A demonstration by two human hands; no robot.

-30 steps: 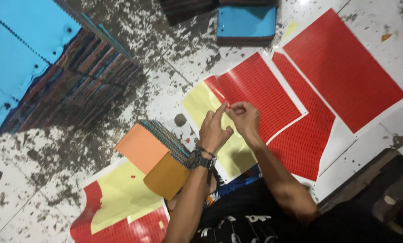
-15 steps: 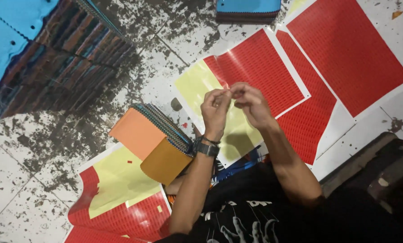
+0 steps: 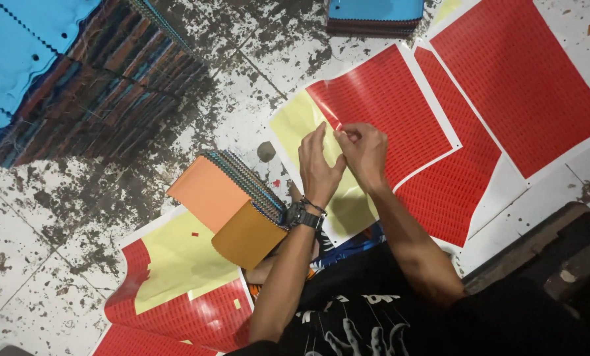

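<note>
- Our left hand [image 3: 320, 168] and right hand [image 3: 363, 153] meet above the red sticker sheet [image 3: 387, 109], fingertips pinched together on something too small to make out, most likely a little red sticker just peeled from that sheet; we cannot tell which hand has the real grip.
- The left hand stands edge-up with its fingers pointing to the far side, a dark wristwatch [image 3: 303, 216] on the wrist; the right hand is curled, thumb and forefinger closed.
- Directly beneath the hands the sheet shows bare yellow backing [image 3: 298, 118] at its left, where the red has been stripped off.
- Just left of the left wrist lies a fanned stack of fabric swatches [image 3: 242, 204], orange pieces on top, resting on the speckled tiled floor [image 3: 58, 217].
- Nearer and further left, another part-stripped sheet [image 3: 176, 264] curls up from the floor.
- To the right, more red sheets [image 3: 516, 72] overlap each other.
- Far left sits a large pile of fabric with blue on top [image 3: 18, 59]; a smaller blue-topped stack [image 3: 374, 10] sits at the far edge.
- We judge the risks as these: the tiny piece could fold onto itself or stick to a fingertip, or drop onto the gritty floor and lose its tack.
</note>
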